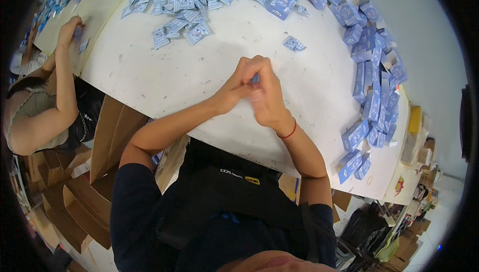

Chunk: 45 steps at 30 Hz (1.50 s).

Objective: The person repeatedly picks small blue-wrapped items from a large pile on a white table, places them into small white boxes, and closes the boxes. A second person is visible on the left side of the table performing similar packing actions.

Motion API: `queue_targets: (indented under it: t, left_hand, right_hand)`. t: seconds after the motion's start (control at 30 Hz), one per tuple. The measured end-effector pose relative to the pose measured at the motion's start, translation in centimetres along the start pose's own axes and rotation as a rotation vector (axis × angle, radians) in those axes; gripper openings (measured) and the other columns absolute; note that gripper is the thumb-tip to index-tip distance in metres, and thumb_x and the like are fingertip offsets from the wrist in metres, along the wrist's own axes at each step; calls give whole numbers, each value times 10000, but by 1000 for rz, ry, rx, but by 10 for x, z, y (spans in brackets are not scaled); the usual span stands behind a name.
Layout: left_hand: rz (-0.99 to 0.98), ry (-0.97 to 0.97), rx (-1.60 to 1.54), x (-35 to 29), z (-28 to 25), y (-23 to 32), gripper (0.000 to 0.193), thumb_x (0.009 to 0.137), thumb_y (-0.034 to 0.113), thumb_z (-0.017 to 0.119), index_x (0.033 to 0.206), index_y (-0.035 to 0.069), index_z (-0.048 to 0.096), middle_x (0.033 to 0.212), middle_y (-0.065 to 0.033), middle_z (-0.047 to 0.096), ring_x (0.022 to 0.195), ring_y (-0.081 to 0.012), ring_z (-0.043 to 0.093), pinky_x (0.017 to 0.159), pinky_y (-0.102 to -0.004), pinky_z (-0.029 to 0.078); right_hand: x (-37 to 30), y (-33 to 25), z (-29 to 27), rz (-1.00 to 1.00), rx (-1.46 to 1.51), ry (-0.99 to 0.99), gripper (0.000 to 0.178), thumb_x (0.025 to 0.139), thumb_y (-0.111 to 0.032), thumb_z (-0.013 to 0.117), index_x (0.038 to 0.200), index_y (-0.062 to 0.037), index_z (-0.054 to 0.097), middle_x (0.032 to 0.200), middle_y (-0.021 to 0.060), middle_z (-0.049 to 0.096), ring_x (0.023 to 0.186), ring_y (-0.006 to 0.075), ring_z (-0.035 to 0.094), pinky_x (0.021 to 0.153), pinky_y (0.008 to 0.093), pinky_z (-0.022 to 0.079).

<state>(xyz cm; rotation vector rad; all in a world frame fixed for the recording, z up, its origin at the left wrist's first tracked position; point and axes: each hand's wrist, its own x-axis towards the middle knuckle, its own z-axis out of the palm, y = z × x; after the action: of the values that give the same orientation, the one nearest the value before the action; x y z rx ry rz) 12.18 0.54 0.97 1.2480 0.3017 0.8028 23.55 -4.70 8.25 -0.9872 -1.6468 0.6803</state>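
Above the white table, my left hand (233, 88) and my right hand (268, 95) meet, both closed, with fingers curled against each other. Between them a bit of a small blue thing (255, 78) shows; the fingers hide most of it, and its kind is unclear. Part of the right hand is blurred. A single light-blue packet (294, 44) lies beyond my hands to the right. Farther off, a large heap of similar packets (187, 0) covers the table's far side, with a few packets (198, 32) at its near edge.
Blue-violet cartons (372, 105), several with flaps up, curve along the table's (164, 80) right side. Another blue carton (284, 2) lies beside the packet heap. At left, a co-worker's hand (70, 30) works at an adjoining table. Brown cardboard boxes (85, 207) stand below left.
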Motion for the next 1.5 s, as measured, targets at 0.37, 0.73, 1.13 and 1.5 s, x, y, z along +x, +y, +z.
queue_targets:
  t: [0.37,0.73,1.13,1.5]
  left_hand:
    - [-208,155,269,6,18,23,296,883,24,551,1147,44,419,966,-33,534,882,-86,493,755,-247,427]
    - [-118,134,113,0,14,28,153,865,50,561,1007,22,511,965,-37,560,905,-112,504,785,-281,434]
    - [-172,58,3,3,7,26,184,863,11,530,1046,18,553,921,-2,596,831,-114,530,745,-285,445]
    - [-142,126,200,4,18,17,149,846,-18,453,954,27,546,878,-26,569,848,-97,515,758,-253,433]
  right_hand:
    - [-29,-26,-37,-226,-726,-90,219,872,-155,656,1064,-66,601,1017,86,634,1044,276,575,939,415,408]
    - [-55,-1,-31,-111,-883,-51,262,747,-150,778,971,-116,647,1051,37,654,1204,254,492,1064,504,274]
    - [-59,5,-40,-135,-1025,-4,339,738,-164,786,1020,-72,620,1038,55,653,1114,316,515,955,502,400]
    - [-57,24,-52,408,494,28,312,956,-116,573,1260,-47,590,1308,105,529,1209,226,520,1045,358,411]
